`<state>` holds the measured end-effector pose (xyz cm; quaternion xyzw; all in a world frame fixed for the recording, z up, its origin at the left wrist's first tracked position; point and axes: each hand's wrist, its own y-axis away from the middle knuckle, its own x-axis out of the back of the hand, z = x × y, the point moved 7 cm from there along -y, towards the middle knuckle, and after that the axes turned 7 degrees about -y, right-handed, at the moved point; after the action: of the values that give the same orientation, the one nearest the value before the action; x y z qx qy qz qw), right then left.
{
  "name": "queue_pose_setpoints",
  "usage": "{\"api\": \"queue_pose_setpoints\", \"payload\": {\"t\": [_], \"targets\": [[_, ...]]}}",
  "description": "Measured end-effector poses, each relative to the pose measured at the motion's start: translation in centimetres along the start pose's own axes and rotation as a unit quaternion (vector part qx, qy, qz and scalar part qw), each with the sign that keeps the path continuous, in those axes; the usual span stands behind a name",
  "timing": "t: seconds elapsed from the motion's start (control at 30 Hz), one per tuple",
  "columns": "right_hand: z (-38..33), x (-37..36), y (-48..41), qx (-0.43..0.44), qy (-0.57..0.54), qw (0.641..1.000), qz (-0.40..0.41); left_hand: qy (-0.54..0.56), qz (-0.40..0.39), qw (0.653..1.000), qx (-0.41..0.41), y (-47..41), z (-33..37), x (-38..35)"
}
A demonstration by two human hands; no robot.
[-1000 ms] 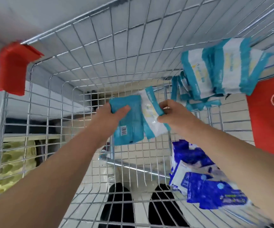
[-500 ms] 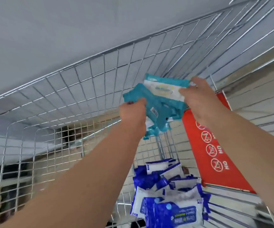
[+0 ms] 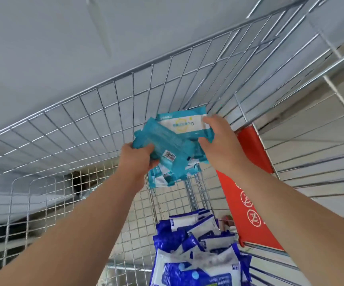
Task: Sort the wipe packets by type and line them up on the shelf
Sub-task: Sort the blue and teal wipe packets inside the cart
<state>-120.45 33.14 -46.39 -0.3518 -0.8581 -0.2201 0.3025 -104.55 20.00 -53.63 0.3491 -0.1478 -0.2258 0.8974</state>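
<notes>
Close to the silver wire cart wall (image 3: 96,120) at 12 o'clock, left hand (image 3: 138,162) and right hand (image 3: 220,141) each grip teal plastic wipe packets (image 3: 167,141).

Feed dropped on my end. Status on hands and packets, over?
Left hand and right hand gripping teal wipe packets. Blue wipe packets heaped below in wire cart. Cart mesh close behind stack.

Wire cart (image 3: 105,112) holding blue packets (image 3: 198,254)

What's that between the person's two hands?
Teal wipe packets, seen in the head view: the left hand grips one end of the bunch and the right hand holds the other.
</notes>
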Motion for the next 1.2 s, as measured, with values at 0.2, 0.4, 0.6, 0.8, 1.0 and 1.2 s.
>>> {"api": "queue_pose_setpoints", "payload": {"t": [0.2,0.4,0.6,0.8,1.0,1.2], "targets": [[-1.0,0.0,-0.6,0.046,0.046,0.998,0.022,0.178,-0.042,0.981,0.066,2.0,0.3,-3.0],[0.4,0.3,0.0,0.016,-0.005,1.000,-0.004,-0.023,-0.064,0.997,-0.022,2.4,0.9,-4.5],[0.3,-0.5,-1.2,0.067,0.094,0.992,-0.053,-0.289,0.031,0.941,-0.173,0.6,3.4,-3.2],[-0.9,0.5,-0.1,0.107,0.118,0.987,-0.001,-0.335,0.059,0.907,-0.247,2.7,4.3,-2.7],[0.6,-1.0,8.5,0.097,0.106,0.984,-0.109,-0.440,-0.027,0.852,-0.281,8.5,-1.3,0.1],[5.3,-4.5,17.3,0.075,0.156,0.933,-0.315,-0.529,-0.199,0.806,-0.175,12.7,-12.3,2.2]]}}
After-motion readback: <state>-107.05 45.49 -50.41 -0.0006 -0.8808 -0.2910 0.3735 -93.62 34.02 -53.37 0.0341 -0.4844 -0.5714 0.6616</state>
